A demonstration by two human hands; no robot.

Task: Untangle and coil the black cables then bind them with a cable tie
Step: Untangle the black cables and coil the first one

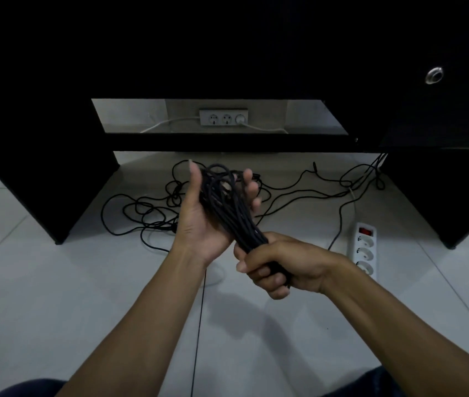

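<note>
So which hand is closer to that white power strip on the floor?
The right hand, gripping the coiled black cable, sits just beside the white power strip. The left hand is farther away, across the coil.

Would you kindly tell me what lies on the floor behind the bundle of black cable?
Behind the coiled black cable bundle, loose black cable sprawls on the pale tiled floor. The bundle and both hands cover part of it.
</note>
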